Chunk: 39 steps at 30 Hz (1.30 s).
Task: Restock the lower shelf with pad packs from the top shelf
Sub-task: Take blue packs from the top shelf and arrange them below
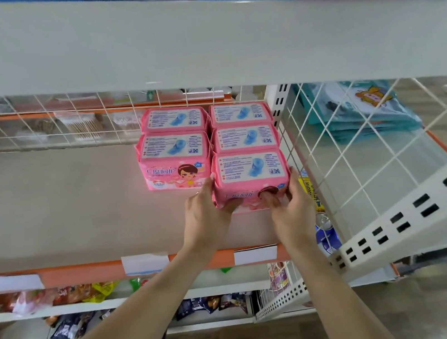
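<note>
Pink film wraps the pack [250, 178] I have between both hands, at the front of the right-hand column on the lower shelf [60, 201]. There is only the head view to go by. My left hand [207, 211] is closed on the pack's left end and my right hand [290, 202] on its right end, thumbs pressed against the front face.

To seat it well, I judge I should push it straight back until it meets the pack behind, keeping its right end just clear of the wire divider [331, 152] and its front face square to the shelf edge. The left column holds only two packs (so a front slot there looks open for a later one).

The pack is a soft, pillowy block, its top panel white with blue print and a blue pad drawing. It should dent easily, so a light squeeze seems enough.
</note>
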Each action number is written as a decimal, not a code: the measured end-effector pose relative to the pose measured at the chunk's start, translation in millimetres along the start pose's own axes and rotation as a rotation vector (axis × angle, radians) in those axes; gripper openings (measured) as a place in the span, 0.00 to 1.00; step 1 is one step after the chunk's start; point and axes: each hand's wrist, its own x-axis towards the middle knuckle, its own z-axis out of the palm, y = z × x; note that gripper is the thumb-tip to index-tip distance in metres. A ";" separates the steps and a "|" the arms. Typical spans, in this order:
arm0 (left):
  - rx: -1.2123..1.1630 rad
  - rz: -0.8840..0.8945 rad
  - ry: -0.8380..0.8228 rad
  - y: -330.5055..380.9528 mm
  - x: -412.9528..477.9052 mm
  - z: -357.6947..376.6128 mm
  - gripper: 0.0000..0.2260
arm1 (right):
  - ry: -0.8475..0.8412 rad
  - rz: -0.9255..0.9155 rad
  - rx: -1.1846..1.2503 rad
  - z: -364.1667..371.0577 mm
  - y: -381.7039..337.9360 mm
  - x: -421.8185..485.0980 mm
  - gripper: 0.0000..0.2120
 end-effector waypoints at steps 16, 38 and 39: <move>0.026 -0.036 0.024 -1.5 -4.8 0.3 0.29 | 0.029 -0.080 -0.104 4.3 6.7 -2.2 0.33; 0.532 0.200 0.128 -16.2 -100.1 -151.3 0.30 | -0.233 -0.376 0.005 54.2 -72.8 -95.9 0.34; 0.550 0.198 0.146 -20.1 -101.8 -163.0 0.30 | -0.263 -0.388 -0.004 61.4 -80.9 -100.0 0.33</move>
